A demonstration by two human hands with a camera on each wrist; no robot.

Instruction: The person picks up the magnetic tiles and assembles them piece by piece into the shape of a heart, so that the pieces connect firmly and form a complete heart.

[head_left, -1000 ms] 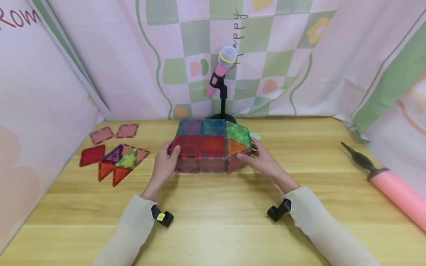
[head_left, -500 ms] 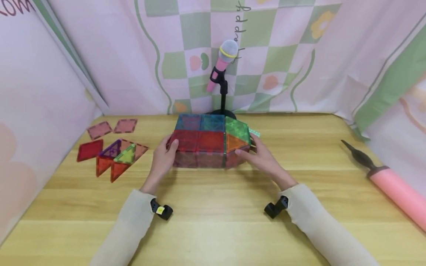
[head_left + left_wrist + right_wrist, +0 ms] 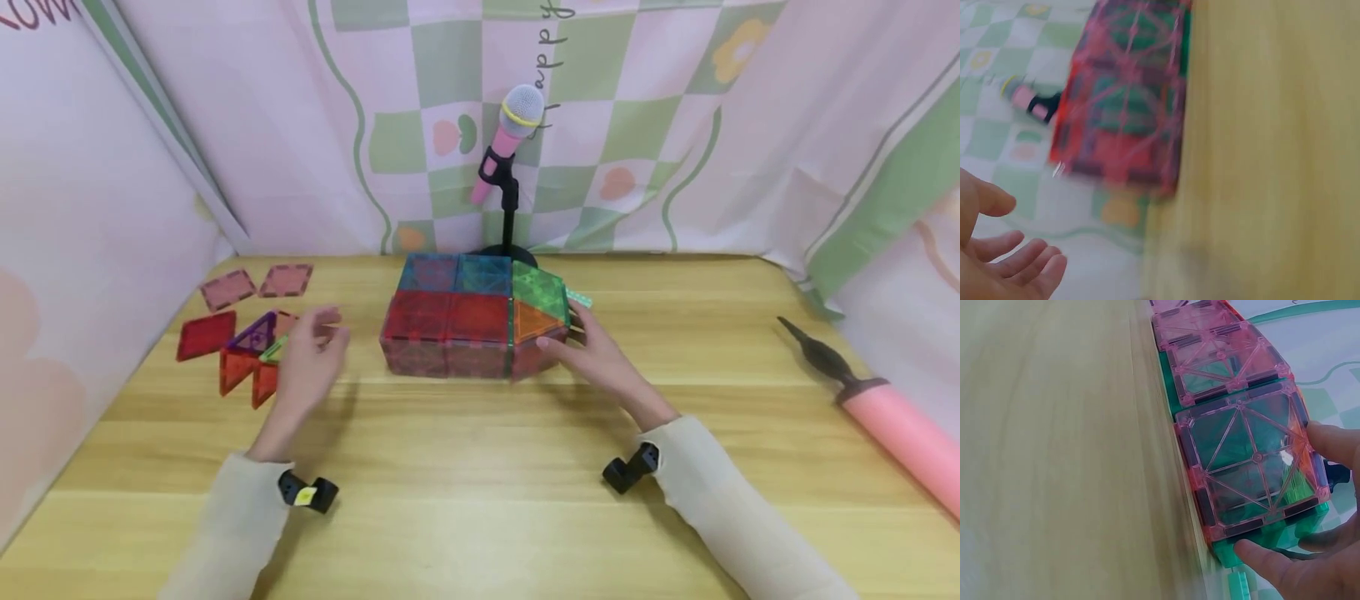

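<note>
A long box built of translucent magnetic tiles (image 3: 450, 357) sits on the table, with blue, red, green and orange tiles on top and pink ones along the front. My right hand (image 3: 596, 350) holds its pointed right end, thumb at the top front edge and fingers round the far side. In the right wrist view a pink square tile (image 3: 1254, 456) faces the camera between thumb and fingers. My left hand (image 3: 309, 358) is apart from the box, holding nothing, its fingers loosely bent. It hovers over loose tiles, partly hiding a yellow-green triangle (image 3: 273, 350).
Left of the box lie a purple triangle tile (image 3: 255, 335), a red tile (image 3: 206, 336) and two pink tiles (image 3: 286, 281). A pink microphone (image 3: 504, 142) on a black stand rises behind the box. A pink pump (image 3: 900, 429) lies at the right. Patterned curtains (image 3: 615, 167) enclose the table.
My left hand has let go of the box's left end and moved left to the loose tiles. The right hand keeps its hold, and the box stays in place.
</note>
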